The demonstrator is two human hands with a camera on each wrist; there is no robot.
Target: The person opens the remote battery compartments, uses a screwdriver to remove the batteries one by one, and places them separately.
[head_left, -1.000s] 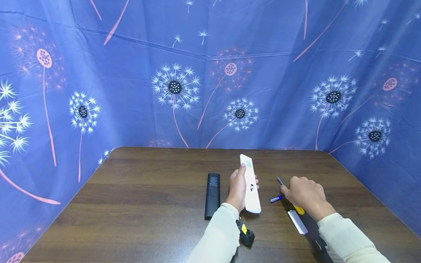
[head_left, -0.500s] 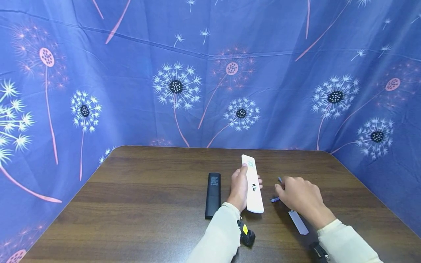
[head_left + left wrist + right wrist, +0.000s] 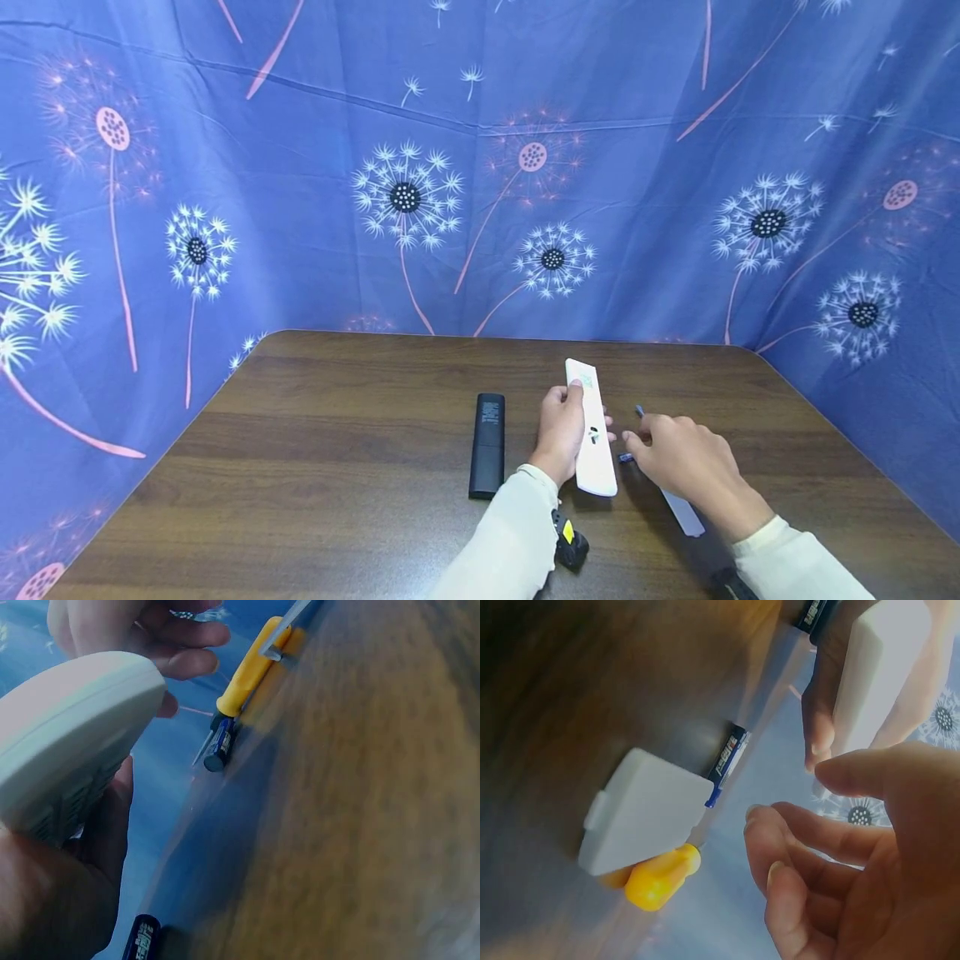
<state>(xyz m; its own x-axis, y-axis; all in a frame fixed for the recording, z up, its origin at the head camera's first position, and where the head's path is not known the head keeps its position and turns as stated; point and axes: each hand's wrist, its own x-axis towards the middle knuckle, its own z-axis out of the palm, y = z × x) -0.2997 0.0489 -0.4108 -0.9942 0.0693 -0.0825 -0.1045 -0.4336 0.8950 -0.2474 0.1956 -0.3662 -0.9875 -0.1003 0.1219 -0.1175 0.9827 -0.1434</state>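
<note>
**A:** so what are your hands doing?

**B:** My left hand (image 3: pixel 558 435) is gripping the white remote (image 3: pixel 596 465), holding it above the table (image 3: pixel 337 433). My right hand (image 3: pixel 690 460) is hovering just right of it, fingers loosely curved, thumb apart, holding nothing.

**A:** anything inside the remote?

**B:** Can't tell, just a tiny dark patch showing. A blue battery (image 3: pixel 726 757), yellow screwdriver (image 3: pixel 660 879) and white cover (image 3: pixel 686 515) are lying around my right hand. Black remote (image 3: pixel 487 450) is lying left, dandelion cloth (image 3: pixel 300 183) is hanging far side.
</note>
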